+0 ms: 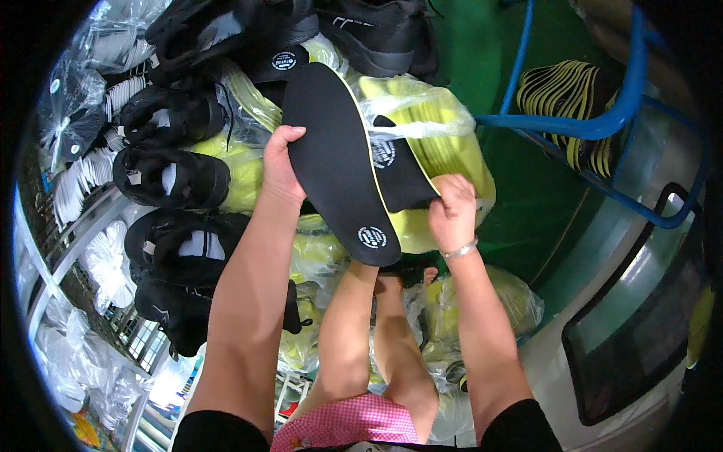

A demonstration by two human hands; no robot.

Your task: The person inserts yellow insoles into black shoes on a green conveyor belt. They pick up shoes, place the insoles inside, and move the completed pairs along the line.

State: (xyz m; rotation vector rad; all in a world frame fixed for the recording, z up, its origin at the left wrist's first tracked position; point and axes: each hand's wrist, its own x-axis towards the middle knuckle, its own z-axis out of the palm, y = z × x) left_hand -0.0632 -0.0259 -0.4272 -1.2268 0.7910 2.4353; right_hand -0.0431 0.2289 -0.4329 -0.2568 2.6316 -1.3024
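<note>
A long black insole (pixel 331 166) with a pale yellow edge and a round white print at its heel is in my left hand (pixel 282 169), thumb on its top face and the other fingers hidden beneath. My right hand (pixel 453 207) is closed on the edge of a second black insole (pixel 407 181), which lies partly behind the first. Just beyond is an opened clear plastic bag (pixel 459 143) packed with yellow-green insoles. How far the second insole still sits inside the bag is hidden.
Black shoes (pixel 172 177) line up on the left beside a metal rack (pixel 56 279) with plastic-wrapped bundles. A blue metal frame (pixel 580 126) stands at the right, near stacked insoles (pixel 561 98). A pale machine (pixel 550 361) is lower right; more bagged insoles (pixel 489 301) lie near my legs.
</note>
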